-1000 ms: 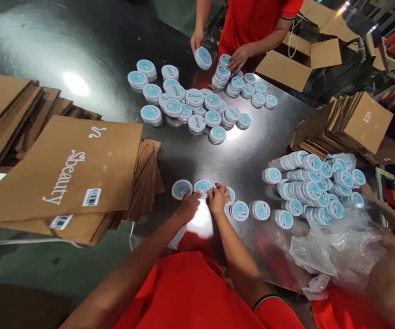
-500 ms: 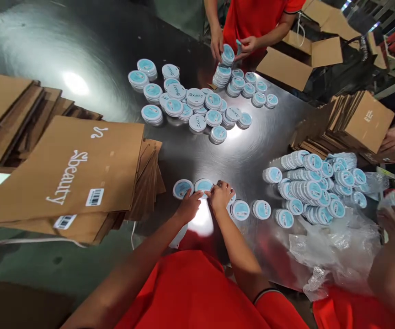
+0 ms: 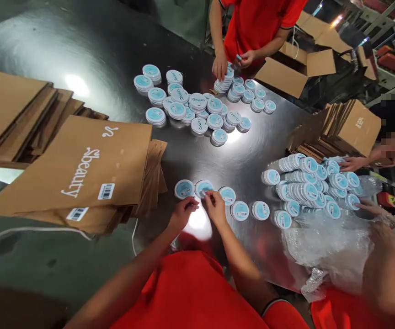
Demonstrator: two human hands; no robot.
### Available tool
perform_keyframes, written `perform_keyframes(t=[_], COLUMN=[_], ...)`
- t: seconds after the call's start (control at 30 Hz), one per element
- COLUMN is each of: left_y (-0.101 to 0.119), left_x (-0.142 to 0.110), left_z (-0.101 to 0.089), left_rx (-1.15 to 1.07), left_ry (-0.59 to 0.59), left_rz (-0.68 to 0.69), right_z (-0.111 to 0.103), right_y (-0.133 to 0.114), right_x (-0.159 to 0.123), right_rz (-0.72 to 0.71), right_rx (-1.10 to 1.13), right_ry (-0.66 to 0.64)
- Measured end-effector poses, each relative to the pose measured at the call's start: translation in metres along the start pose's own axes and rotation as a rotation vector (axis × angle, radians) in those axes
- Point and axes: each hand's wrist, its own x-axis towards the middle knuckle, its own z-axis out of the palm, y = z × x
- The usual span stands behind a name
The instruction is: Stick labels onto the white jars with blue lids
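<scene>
My left hand hangs just below a round tin with a pale blue lid, its fingers pinched together and nothing visible in them. My right hand is close beside it, fingertips pressed at the lower rim of a second blue-lidded tin. Further right along the same row lie several similar tins, including one beside my right hand. My forearms reach in from the bottom over a steel table.
Flattened kraft "Sbeauty" cartons are stacked at left. Tin groups stand at the back and right, beside crumpled clear plastic. A red-shirted co-worker handles tins opposite; other people's hands reach in at right.
My left hand has lifted back off the first tin, and my right hand has shifted slightly lower. The view has turned a little, and the co-workers' hands have moved among the tins and plastic.
</scene>
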Motion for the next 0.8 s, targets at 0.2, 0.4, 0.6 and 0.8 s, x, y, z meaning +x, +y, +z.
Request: perform_keyframes(t=[0.2,0.4,0.6,0.8], left_y=[0.026,0.037,0.030,0.025], left_x=[-0.031,-0.042,-0.049,-0.053], left_z=[-0.026,-0.037,-0.042,-0.036], left_rx=[-0.759,-0.830,-0.490,-0.269], left_ry=[0.142,0.199,0.091,0.135], left_rz=[-0.364,-0.361,-0.397,-0.257], right_z=[0.029,0.027,0.018,0.022], right_y=[-0.024,-0.036,-0.047,-0.045], right_x=[-0.029,-0.038,-0.047,-0.048], right_rz=[0.058,0.023,-0.003,0.119], right_rx=[0.334,0.370,0.339,0.403], right_ry=[-0.231,-0.306,-0.225,-0.247])
